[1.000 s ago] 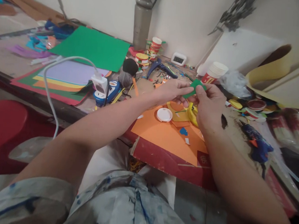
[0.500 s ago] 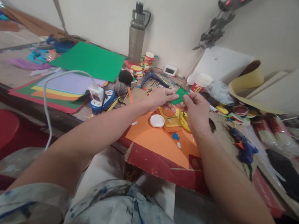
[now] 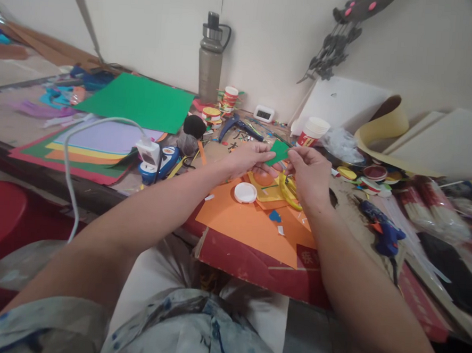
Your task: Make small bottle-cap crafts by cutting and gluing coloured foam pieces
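Head view: the left hand (image 3: 253, 160) and the right hand (image 3: 311, 169) each have their grip closed in a pinch on a small green paper piece (image 3: 278, 153), held above the tabletop (image 3: 348, 210). It lies directly between them, off the left hand's fingertips toward the right hand's; neither hand is clearly nearer, and it looks squarish, so I cannot tell a long axis. Below are a white lid (image 3: 245, 192) and an orange sheet (image 3: 241, 225), resting on a red board (image 3: 254, 272) whose printed character appears to be 疾. Farther out, the dark handwriting (image 3: 237, 140), the paper cups' (image 3: 314, 129) markings and the clock's (image 3: 264, 114) digits are too small to read.
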`<state>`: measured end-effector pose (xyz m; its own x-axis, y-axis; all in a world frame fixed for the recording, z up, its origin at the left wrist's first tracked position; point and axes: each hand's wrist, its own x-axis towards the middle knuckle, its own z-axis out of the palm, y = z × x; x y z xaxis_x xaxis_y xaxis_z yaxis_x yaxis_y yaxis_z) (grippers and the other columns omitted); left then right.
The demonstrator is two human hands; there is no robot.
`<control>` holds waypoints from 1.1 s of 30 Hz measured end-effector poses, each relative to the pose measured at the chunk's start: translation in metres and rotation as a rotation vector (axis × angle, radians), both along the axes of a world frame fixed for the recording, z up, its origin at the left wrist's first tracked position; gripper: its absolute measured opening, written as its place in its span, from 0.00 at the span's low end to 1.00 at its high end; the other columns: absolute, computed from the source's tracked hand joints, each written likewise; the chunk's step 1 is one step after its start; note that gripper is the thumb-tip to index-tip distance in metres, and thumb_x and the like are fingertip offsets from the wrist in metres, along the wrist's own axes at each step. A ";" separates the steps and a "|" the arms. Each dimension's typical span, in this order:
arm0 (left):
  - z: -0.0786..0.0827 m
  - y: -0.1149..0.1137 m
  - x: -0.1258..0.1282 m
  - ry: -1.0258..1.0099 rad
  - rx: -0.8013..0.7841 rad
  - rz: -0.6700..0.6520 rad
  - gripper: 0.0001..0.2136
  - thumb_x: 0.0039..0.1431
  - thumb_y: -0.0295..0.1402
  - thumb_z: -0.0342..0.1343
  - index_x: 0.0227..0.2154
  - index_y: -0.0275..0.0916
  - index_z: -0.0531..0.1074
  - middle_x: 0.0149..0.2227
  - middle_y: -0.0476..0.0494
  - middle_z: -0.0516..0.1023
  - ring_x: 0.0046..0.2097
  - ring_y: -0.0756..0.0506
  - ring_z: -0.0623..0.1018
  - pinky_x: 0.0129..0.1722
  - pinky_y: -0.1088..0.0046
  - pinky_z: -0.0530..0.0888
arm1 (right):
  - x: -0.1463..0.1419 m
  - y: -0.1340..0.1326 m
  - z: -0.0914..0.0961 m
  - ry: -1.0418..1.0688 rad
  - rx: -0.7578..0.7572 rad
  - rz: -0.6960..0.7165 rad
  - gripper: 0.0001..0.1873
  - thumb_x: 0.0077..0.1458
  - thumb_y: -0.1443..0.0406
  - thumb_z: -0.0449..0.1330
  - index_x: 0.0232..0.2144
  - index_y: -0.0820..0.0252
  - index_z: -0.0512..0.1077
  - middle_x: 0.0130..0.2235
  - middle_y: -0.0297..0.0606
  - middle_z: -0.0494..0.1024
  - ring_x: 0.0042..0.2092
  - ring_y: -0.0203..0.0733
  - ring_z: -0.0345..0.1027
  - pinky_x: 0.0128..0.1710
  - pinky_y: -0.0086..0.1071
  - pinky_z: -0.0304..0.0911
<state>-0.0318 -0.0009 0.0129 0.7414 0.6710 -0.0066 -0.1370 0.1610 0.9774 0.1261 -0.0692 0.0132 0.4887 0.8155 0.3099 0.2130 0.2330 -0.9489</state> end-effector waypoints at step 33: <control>0.038 0.022 -0.028 -0.140 0.021 0.649 0.08 0.73 0.29 0.58 0.35 0.39 0.71 0.31 0.51 0.82 0.24 0.58 0.70 0.23 0.80 0.60 | -0.008 -0.006 -0.001 -0.075 -0.014 0.047 0.04 0.54 0.69 0.63 0.33 0.58 0.77 0.25 0.28 0.74 0.23 0.33 0.64 0.23 0.28 0.61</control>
